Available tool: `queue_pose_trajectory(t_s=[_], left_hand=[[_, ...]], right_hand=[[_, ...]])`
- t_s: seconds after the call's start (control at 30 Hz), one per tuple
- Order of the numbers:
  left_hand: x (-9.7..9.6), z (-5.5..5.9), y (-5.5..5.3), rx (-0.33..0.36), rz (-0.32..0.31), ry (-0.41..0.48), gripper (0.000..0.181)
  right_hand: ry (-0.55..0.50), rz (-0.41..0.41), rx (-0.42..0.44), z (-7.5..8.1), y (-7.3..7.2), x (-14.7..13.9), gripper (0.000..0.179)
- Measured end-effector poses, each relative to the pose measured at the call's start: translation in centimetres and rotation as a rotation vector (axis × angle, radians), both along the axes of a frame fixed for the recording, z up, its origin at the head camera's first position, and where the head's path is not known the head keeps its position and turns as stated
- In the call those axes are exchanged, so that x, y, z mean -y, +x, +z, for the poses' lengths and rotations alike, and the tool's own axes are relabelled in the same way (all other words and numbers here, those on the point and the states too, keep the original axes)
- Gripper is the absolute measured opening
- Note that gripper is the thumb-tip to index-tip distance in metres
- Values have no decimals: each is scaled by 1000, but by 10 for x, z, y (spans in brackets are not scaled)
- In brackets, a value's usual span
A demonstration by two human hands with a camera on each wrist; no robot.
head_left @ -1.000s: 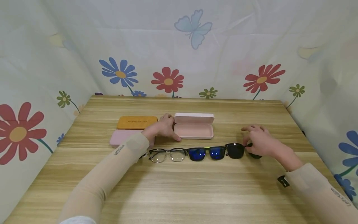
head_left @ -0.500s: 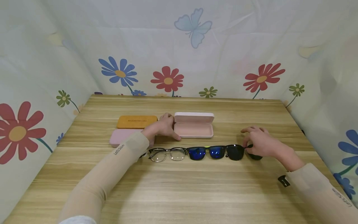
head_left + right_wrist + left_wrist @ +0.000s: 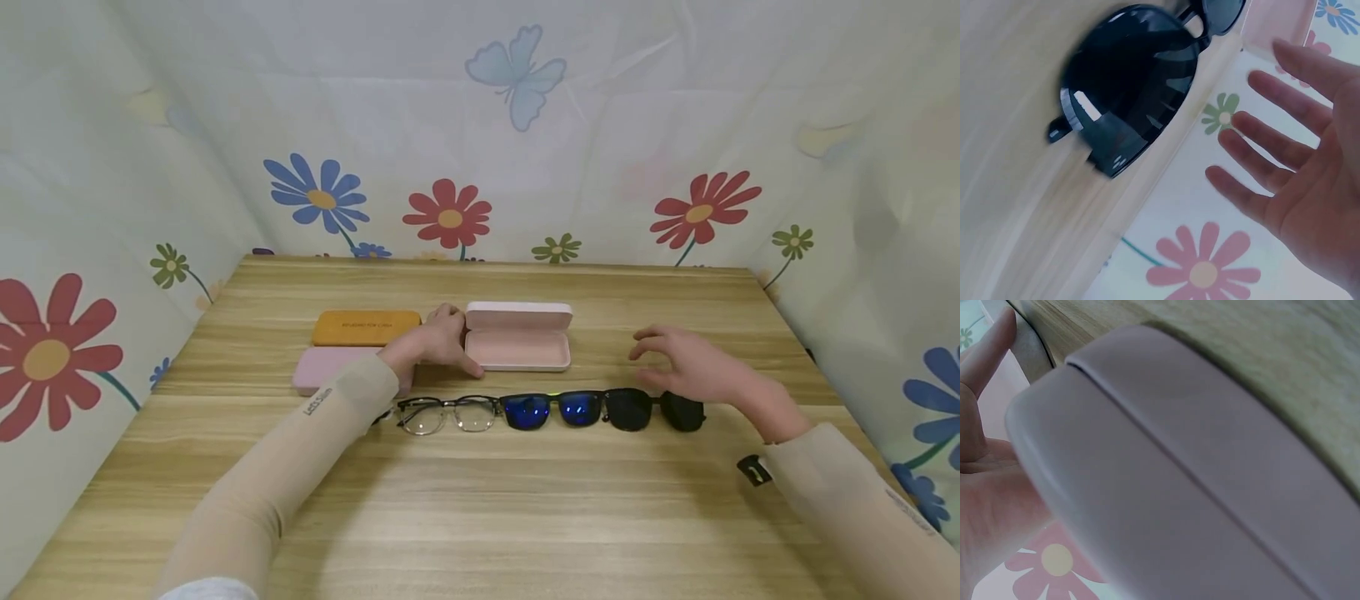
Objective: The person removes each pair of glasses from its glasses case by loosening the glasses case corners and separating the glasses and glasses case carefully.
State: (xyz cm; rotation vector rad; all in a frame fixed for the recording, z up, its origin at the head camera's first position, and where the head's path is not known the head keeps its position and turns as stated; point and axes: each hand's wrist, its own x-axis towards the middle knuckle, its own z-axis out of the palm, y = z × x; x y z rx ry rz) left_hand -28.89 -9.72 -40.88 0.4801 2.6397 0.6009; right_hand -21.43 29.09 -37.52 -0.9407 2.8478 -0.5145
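Observation:
My left hand (image 3: 442, 337) rests at the left end of an open pale-pink glasses case (image 3: 517, 351), thumb by its front corner; the thumb (image 3: 991, 353) is straight in the left wrist view. My right hand (image 3: 693, 364), fingers spread and holding nothing, hovers just behind black sunglasses (image 3: 628, 410). These lie at the right end of a row, with one dark lens (image 3: 1141, 81) large in the right wrist view. Beside them are blue-lensed sunglasses (image 3: 527, 412), then clear-lensed eyeglasses (image 3: 424, 417). Another dark frame end (image 3: 386, 416) is mostly hidden by my left forearm.
An orange glasses case (image 3: 366, 328) and a closed pink case (image 3: 330, 367) lie left of my left hand; the pink one (image 3: 1166, 487) fills much of the left wrist view. The wooden table (image 3: 480, 517) meets a flowered curtain (image 3: 600, 150) behind.
My right hand has let go of the black sunglasses and lifted slightly back and left, uncovering their right lens. The left hand has stayed by the open case.

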Motion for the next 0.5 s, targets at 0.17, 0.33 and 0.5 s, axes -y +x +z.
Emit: queue_pose_trajectory(t_s=[0.17,0.33,0.5], left_hand=[[1,-1,0,-8,-1,0,103],[0,-1,1,-5,-5,4,105],[1,0,1,-12,-8,-12,104]], right_hand=[[-47,-43,33,1,-13,16,34],[-98,-59,94,1,-21,27,41],[-149,-91,139,0,-29,38,44]])
